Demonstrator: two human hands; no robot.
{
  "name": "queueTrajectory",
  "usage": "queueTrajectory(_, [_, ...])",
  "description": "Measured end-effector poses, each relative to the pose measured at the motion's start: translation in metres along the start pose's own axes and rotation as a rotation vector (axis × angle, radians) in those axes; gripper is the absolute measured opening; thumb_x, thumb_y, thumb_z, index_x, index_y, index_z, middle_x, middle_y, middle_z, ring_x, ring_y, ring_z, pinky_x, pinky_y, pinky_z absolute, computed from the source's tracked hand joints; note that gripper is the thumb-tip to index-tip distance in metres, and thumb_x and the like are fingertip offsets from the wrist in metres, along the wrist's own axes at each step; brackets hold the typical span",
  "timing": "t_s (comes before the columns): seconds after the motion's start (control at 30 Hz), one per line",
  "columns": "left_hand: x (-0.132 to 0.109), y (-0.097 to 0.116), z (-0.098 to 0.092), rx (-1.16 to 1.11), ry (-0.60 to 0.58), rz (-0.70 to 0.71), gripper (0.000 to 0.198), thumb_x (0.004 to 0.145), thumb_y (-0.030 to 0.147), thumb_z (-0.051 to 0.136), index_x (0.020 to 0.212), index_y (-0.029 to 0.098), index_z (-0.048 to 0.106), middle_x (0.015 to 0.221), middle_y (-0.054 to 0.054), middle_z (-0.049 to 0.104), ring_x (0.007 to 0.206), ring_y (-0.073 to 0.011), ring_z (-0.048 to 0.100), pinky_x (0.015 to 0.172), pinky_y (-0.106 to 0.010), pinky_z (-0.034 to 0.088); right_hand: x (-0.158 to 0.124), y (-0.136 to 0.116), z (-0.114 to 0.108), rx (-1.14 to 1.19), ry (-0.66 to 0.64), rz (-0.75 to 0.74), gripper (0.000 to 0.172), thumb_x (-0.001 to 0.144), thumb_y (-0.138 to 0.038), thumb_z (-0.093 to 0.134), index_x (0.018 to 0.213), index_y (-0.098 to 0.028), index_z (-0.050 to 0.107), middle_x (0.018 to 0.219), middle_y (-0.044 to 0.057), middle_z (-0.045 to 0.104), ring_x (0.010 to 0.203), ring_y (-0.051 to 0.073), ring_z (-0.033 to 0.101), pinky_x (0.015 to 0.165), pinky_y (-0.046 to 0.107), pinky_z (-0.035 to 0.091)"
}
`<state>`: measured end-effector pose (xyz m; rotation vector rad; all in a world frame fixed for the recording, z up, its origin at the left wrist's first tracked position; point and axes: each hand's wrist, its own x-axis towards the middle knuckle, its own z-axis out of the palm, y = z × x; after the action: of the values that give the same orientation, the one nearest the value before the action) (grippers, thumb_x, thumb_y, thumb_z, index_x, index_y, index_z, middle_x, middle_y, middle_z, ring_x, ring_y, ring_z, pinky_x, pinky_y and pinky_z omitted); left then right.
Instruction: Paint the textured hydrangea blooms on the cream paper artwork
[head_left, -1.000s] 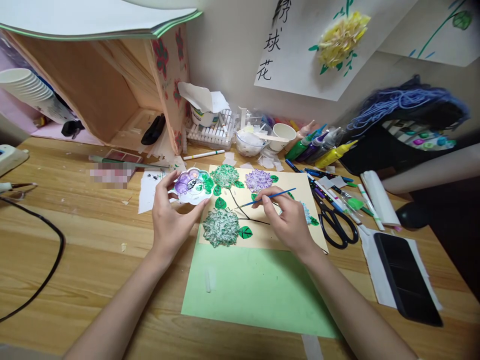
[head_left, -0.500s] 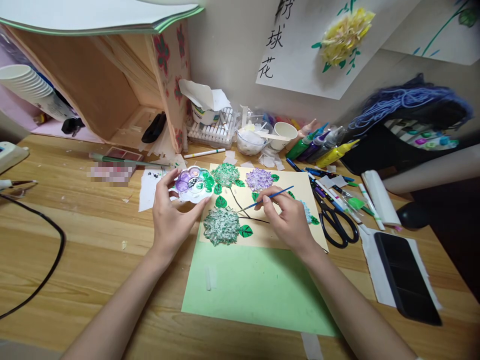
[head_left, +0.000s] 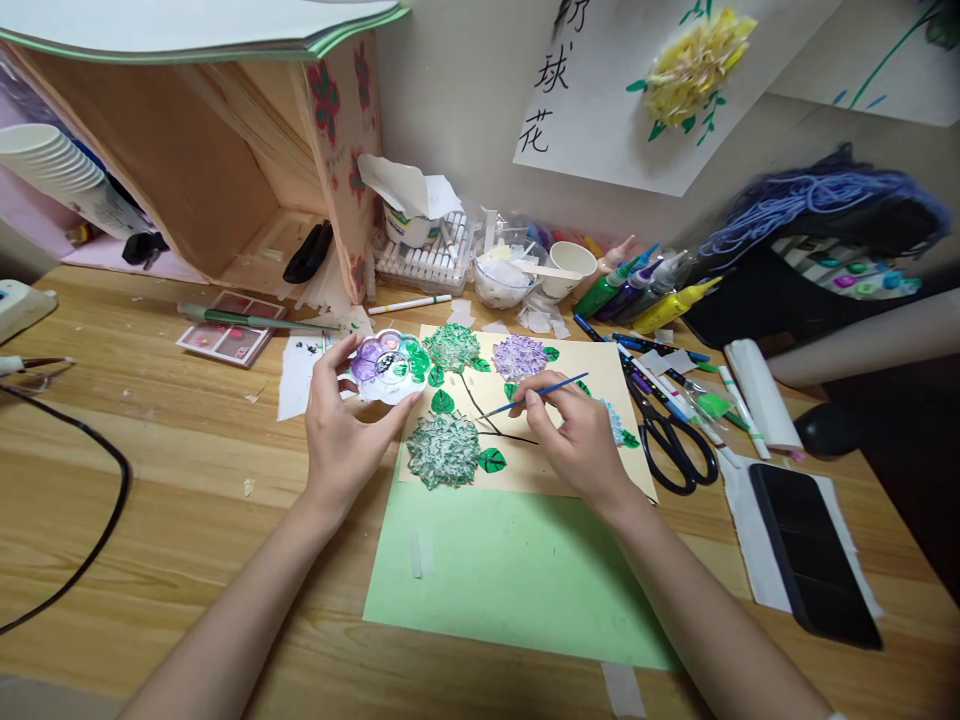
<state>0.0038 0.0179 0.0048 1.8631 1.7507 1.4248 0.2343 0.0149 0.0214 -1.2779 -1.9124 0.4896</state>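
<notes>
My left hand [head_left: 346,435] grips a flower-shaped paint palette [head_left: 367,372] by its edge, tilted so its purple and green wells show. Between the fingers of my right hand [head_left: 574,432] is a thin blue paintbrush [head_left: 551,387], its tip at the dark painted stem on a cream sheet [head_left: 547,475]. That sheet carries raised flower heads: a grey-green one [head_left: 442,450], a green one [head_left: 451,347], a purple one [head_left: 520,357] and a blue one partly behind my right hand. Green painted leaves [head_left: 492,460] surround them. Beneath lies a green sheet [head_left: 510,570].
Black scissors [head_left: 675,450], several markers and a phone-like black object [head_left: 814,550] lie to the right. At the back are a bowl [head_left: 501,280], a paper cup [head_left: 568,268] and paint bottles [head_left: 619,285]. A large box [head_left: 247,160] stands back left; a black cable [head_left: 112,470] curves at left.
Both hands, the palette and the brush stay nearly in place. The view has shifted only very slightly.
</notes>
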Motion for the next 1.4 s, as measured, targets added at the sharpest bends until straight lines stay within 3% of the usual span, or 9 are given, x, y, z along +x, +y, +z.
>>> queueTrajectory(0.13, [-0.0001, -0.0007, 0.0, 0.008, -0.001, 0.0, 0.073, 0.065, 0.035, 0.078, 0.128, 0.022, 0.043, 0.126, -0.011, 0.055, 0.115, -0.0245, 0.054, 0.085, -0.037, 0.051, 0.0005, -0.002, -0.0019, 0.026, 0.008, 0.022, 0.021, 0.089, -0.019, 0.044, 0.073, -0.02, 0.058, 0.075, 0.003, 0.065, 0.07, 0.017, 0.062, 0.065, 0.03, 0.046])
queueTrajectory(0.4, [0.0001, -0.0009, -0.0002, 0.006, -0.003, -0.004, 0.074, 0.065, 0.036, 0.078, 0.128, 0.022, 0.043, 0.127, -0.011, 0.054, 0.115, -0.025, 0.054, 0.085, -0.037, 0.052, 0.0005, 0.0001, 0.0009, 0.015, 0.002, 0.011, 0.019, 0.091, -0.02, 0.044, 0.079, -0.02, 0.059, 0.079, 0.003, 0.067, 0.078, 0.018, 0.063, 0.073, 0.032, 0.048])
queueTrajectory(0.6, [-0.0001, -0.001, 0.0007, -0.002, 0.0, -0.011, 0.074, 0.065, 0.035, 0.079, 0.128, 0.022, 0.043, 0.126, -0.011, 0.054, 0.114, -0.0246, 0.054, 0.087, -0.038, 0.051, 0.0003, 0.0003, -0.0012, 0.02, 0.007, 0.02, 0.02, 0.089, -0.019, 0.045, 0.074, -0.02, 0.057, 0.076, 0.003, 0.065, 0.072, 0.017, 0.062, 0.067, 0.031, 0.047])
queueTrajectory(0.83, [-0.0004, -0.0018, 0.0003, 0.002, -0.006, -0.01, 0.074, 0.065, 0.035, 0.079, 0.128, 0.022, 0.043, 0.126, -0.011, 0.053, 0.115, -0.0247, 0.054, 0.088, -0.038, 0.051, 0.0004, 0.0, -0.0005, 0.015, 0.004, 0.001, 0.018, 0.09, -0.019, 0.044, 0.079, -0.02, 0.058, 0.079, 0.003, 0.066, 0.076, 0.017, 0.063, 0.072, 0.031, 0.047])
queueTrajectory(1.4, [-0.0015, -0.0015, 0.0014, -0.005, -0.011, -0.004, 0.077, 0.063, 0.036, 0.08, 0.13, 0.022, 0.042, 0.127, -0.011, 0.054, 0.115, -0.0249, 0.054, 0.087, -0.037, 0.051, -0.0009, 0.0007, -0.0022, 0.037, 0.001, 0.015, 0.019, 0.09, -0.018, 0.045, 0.075, -0.02, 0.057, 0.076, 0.002, 0.064, 0.073, 0.016, 0.062, 0.068, 0.03, 0.046])
